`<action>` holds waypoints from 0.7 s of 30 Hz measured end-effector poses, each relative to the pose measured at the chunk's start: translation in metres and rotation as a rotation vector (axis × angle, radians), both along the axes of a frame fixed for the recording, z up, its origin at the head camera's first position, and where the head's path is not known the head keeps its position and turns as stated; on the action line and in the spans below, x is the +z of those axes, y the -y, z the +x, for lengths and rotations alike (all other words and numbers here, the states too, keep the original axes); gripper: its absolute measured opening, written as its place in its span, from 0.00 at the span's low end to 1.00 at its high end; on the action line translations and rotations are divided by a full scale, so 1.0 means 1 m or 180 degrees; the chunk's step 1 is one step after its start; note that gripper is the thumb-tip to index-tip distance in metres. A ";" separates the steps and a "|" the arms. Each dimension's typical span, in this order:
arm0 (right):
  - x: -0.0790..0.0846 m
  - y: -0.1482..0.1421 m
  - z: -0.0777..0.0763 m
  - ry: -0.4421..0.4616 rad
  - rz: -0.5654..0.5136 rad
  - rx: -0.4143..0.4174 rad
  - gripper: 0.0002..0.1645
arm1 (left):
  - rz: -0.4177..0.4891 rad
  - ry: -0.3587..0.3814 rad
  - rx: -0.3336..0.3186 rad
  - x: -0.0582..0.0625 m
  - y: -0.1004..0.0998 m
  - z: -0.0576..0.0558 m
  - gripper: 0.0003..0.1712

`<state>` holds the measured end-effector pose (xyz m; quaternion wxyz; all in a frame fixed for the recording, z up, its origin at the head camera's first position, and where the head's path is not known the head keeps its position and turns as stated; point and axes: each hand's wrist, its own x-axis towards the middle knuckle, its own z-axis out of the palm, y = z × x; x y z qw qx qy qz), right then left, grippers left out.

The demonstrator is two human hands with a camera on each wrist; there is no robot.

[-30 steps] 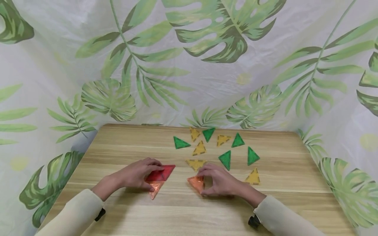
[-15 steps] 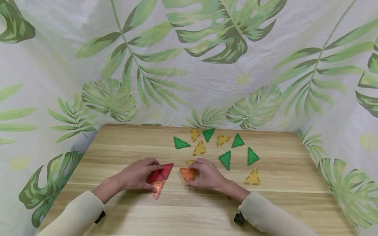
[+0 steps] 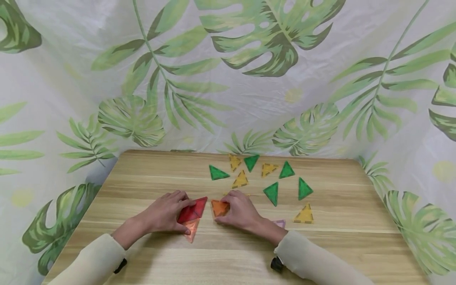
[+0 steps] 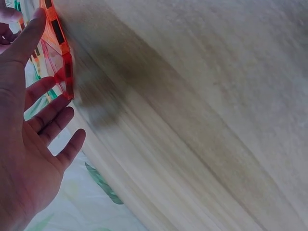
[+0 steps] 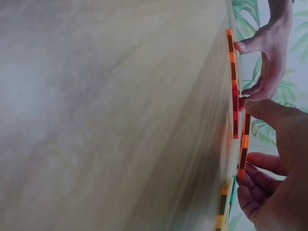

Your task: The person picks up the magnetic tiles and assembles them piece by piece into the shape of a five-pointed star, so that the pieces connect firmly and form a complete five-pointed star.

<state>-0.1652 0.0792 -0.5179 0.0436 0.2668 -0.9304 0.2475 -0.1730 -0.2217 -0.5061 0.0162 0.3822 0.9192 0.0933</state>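
On the wooden table, two joined red triangular magnetic tiles [image 3: 194,209] meet an orange triangular tile [image 3: 192,227] along one edge. My left hand [image 3: 162,213] rests on this group, thumb on the orange tile and forefinger on the red; in the left wrist view its other fingers [image 4: 72,147] are spread and loosely extended. Just right of the red tiles, a small gap away, my right hand [image 3: 244,213] pinches another orange triangular tile [image 3: 218,207] between thumb and fingers. That tile [image 5: 244,144] looks slightly raised in the right wrist view. Fingers cover part of each held or touched tile.
Several green triangular tiles [image 3: 272,194] and yellow ones [image 3: 240,180] lie scattered toward the back and right. One yellow tile is mostly hidden behind my right hand. A purple tile [image 3: 280,223] shows beside the right forearm. A leaf-print cloth [image 3: 249,99] hangs behind the table.
My right hand has carried its orange tile left, close to the red tiles. The purple tile has come into view. Under my left hand, the joined tiles have turned slightly.
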 end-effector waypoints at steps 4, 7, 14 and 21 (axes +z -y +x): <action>-0.002 0.005 -0.001 -0.0007 0.0031 -0.0044 0.33 | -0.0061 0.0011 0.0015 0.001 -0.001 0.001 0.49; -0.003 0.009 -0.002 -0.0022 0.0075 -0.0069 0.33 | -0.0088 -0.0003 0.0020 0.001 0.000 0.001 0.49; -0.002 0.019 -0.003 -0.0028 0.0168 -0.0199 0.34 | -0.0053 -0.0003 0.0035 0.001 0.000 0.002 0.49; -0.004 0.028 -0.001 -0.0010 0.0218 -0.0170 0.30 | -0.0004 0.0023 0.0044 0.000 -0.003 0.002 0.49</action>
